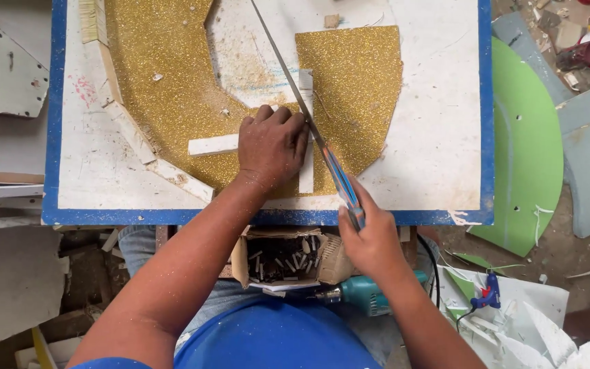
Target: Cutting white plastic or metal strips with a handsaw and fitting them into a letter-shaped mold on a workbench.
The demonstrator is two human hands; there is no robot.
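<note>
Hands (272, 145) two, saw blade (295, 92) one

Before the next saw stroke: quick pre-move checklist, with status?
1. Left hand pressing the white strip flat on the gold glitter sheet: ok.
2. Right hand wrapped on the saw blade handle end: ok.
3. Blade lying across the strip: ok.
4. Left fingertips right beside the blade: not ok.
5. Cut depth so far: cannot tell.
6. Blue-edged board steady on its support: cannot tell.
</note>
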